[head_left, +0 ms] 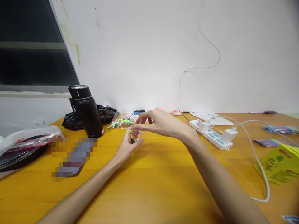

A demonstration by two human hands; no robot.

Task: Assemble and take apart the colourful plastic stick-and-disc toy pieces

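My left hand (127,144) is closed around a small clear plastic packet (135,134) with red, yellow and dark bits showing in it. What exactly the packet contains is too small to make out. From the right, my right hand (158,122) arches over the packet's top, its thumb and fingertips bent together at the upper edge. Whether those fingertips pinch the plastic is hard to see, but they meet right at it. Just behind the hands lies a clear bag (122,120) of bright green, pink and white small pieces.
A black bottle (85,112) stands at left before a black plastic bag (106,112). Nearer is a blurred-out phone (76,158). On the right are a white power strip (213,137) with plugged chargers, a looping white cable (259,155) and a yellow bag (277,163). The wall closes off the back.
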